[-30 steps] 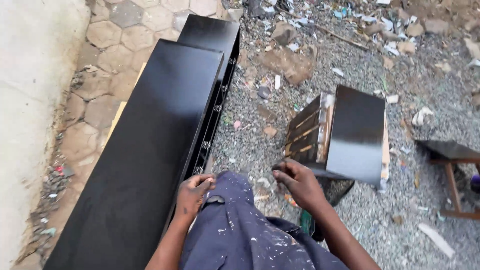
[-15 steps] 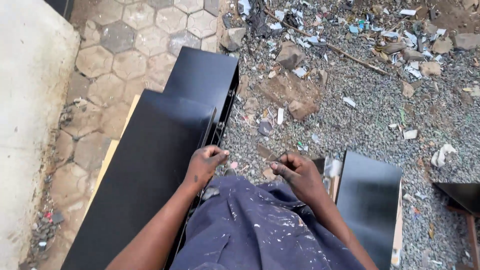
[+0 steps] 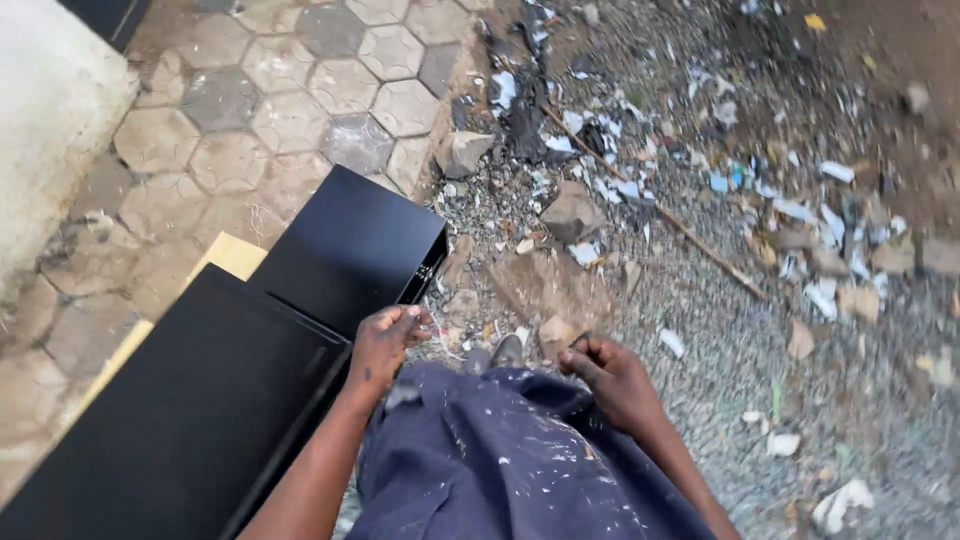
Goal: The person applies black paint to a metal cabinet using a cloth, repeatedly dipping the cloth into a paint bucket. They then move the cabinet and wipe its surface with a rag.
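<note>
Paint-flecked navy trousers (image 3: 500,460) fill the lower middle of the view, and both bare hands rest at their raised knee. The left hand (image 3: 385,345) sits with fingers curled loosely together, its tips just beside the open edge of a long black cabinet (image 3: 190,420); it clamps on nothing that shows. The right hand (image 3: 612,378) lies on the cloth with fingers bent inward, seemingly pinching the fabric, though whether it truly grips cannot be told.

The cabinet lies flat on hexagonal paving stones (image 3: 250,110), stretching from the lower left corner up toward the centre, where a second black section (image 3: 355,245) joins it in line. A pale yellow board (image 3: 232,255) shows beneath its left side. The cabinet's open side faces the gravel, and nothing can be seen inside it; the interior is in shadow.

Beyond the knee, gravel (image 3: 740,340) is strewn with stones, paper scraps, a thin stick (image 3: 690,235) and plastic bits. A pale concrete kerb (image 3: 45,120) runs along the far left.

Footing looks like the likeliest hazard: loose stones underfoot could shift, and a knee or hand knocking the cabinet's edge might scuff the black finish or nip fingers near that opening.
</note>
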